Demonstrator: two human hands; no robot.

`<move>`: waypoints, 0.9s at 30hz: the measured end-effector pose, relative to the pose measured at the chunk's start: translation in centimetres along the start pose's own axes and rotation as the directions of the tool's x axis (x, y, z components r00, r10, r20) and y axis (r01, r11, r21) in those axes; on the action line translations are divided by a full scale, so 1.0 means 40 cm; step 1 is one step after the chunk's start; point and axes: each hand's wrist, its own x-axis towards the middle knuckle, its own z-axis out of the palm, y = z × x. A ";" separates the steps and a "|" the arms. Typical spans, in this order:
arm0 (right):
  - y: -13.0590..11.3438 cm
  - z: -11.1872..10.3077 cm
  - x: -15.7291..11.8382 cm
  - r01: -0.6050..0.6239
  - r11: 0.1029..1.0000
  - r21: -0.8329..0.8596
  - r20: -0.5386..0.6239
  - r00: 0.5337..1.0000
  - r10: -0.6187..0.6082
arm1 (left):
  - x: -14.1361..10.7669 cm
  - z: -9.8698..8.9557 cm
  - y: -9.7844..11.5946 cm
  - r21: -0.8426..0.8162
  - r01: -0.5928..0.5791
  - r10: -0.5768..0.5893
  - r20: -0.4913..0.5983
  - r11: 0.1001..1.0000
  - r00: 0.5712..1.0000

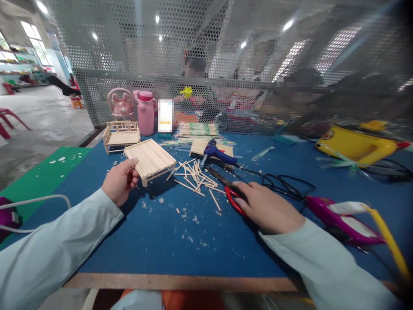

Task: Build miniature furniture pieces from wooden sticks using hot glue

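Far left, one purple object with a white cord, cut by the view's edge, beside a green surface that meets the blue counter. Left hand next: thumb and fingers pinched on the near-left corner of one stick platform, short legs beneath; whether they touch the counter I cannot tell. Behind it, one railed stick frame near the counter's far-left corner. Along the back, at the perforated screen: one pink rabbit-eared item, one pink flask, lidded, contents hidden, and one upright bright-screened device. Right of these, a clear packet holding sticks, count unreadable. Nearer, one blue glue gun lies across one flat stick panel; before them, loose sticks, a tangle too overlapped to count. Open room runs from there to the wooden front edge, white flecks scattered over it. Right hand, fingers curled round the red handles of one pair of scissors, blades pointing to the sticks. Right of it, black cable and one purple tool crowd the arm. Behind, one yellow container; its contents I cannot make out.
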 end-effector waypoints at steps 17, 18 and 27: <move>-0.172 -0.016 0.102 0.279 0.955 0.100 -0.015 0.960 -0.279 | 0.002 0.000 0.023 -0.172 -0.028 0.025 -0.021 0.985 0.999; -0.195 -0.002 0.111 0.273 0.957 0.103 -0.028 0.962 -0.271 | 0.003 -0.001 0.024 -0.177 -0.032 0.027 -0.030 0.984 0.999; -0.191 -0.057 0.055 0.368 0.901 0.230 -0.119 0.929 -0.350 | 0.005 -0.003 0.029 -0.203 -0.034 0.028 -0.033 0.979 0.999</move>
